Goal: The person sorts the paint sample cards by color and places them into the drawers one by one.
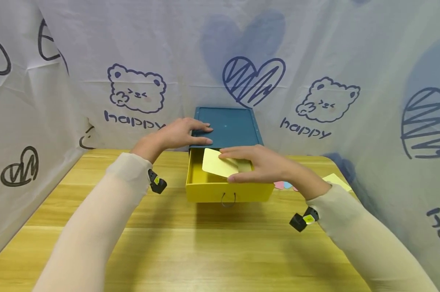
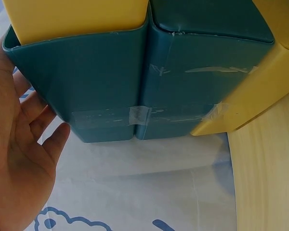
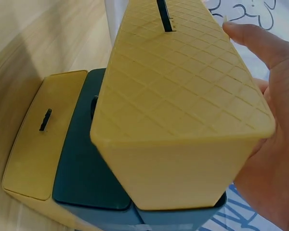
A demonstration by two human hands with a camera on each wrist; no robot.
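Observation:
A drawer cabinet with a dark blue-green top [image 1: 228, 125] stands against the curtain, its yellow drawer [image 1: 209, 193] pulled out. My left hand [image 1: 176, 134] rests on the left part of the top, thumb and fingertips extended over it; the left wrist view shows this hand [image 2: 19, 139] along the cabinet's green side [image 2: 86, 82]. Between the thumb and fingers of my right hand [image 1: 265, 164], a pale yellow sheet of paper [image 1: 216, 163] is pinched, tilted over the drawer. In the right wrist view the quilted drawer front [image 3: 183, 91] hides the paper and most fingers.
Small pink [image 1: 279, 185] and blue pieces [image 1: 287, 185] lie right of the drawer. Farther right, another yellow sheet [image 1: 337, 181] sits near the table's edge. Below the open drawer are a green drawer [image 3: 89, 159] and a yellow drawer [image 3: 43, 139]. A printed curtain [image 1: 190, 48] encloses the table.

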